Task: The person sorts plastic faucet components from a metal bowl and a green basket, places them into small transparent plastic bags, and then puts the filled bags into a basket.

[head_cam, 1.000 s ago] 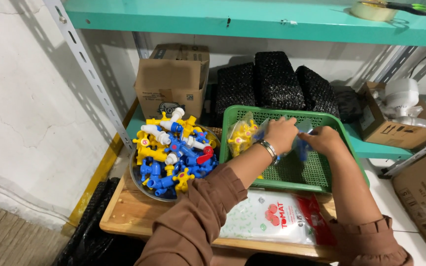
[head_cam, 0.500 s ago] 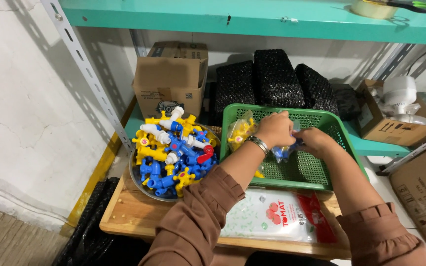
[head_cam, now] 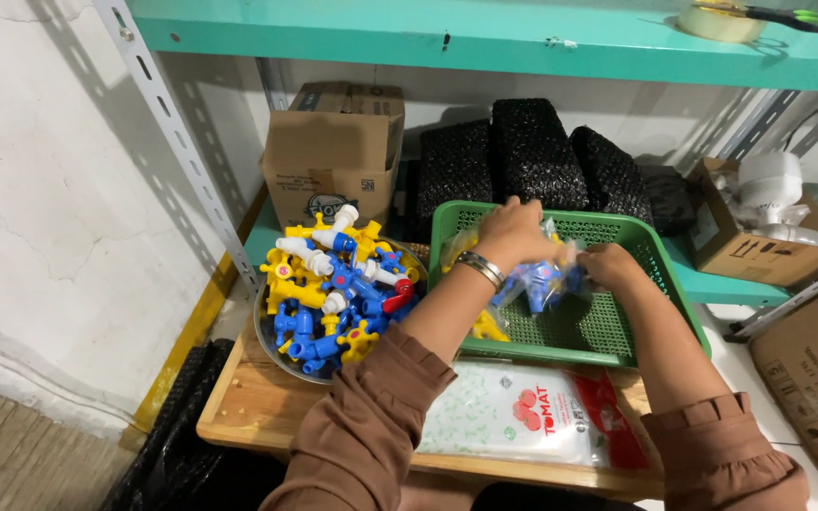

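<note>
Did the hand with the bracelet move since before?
Yes. The left hand slid from the far rim of the green basket in over its mesh, meeting the right hand around a blue tap in a bag.

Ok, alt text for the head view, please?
Both hands, left hand and right hand, hold a clear bag with a blue plastic tap over a green basket. A bowl of yellow and blue taps sits left.
</note>
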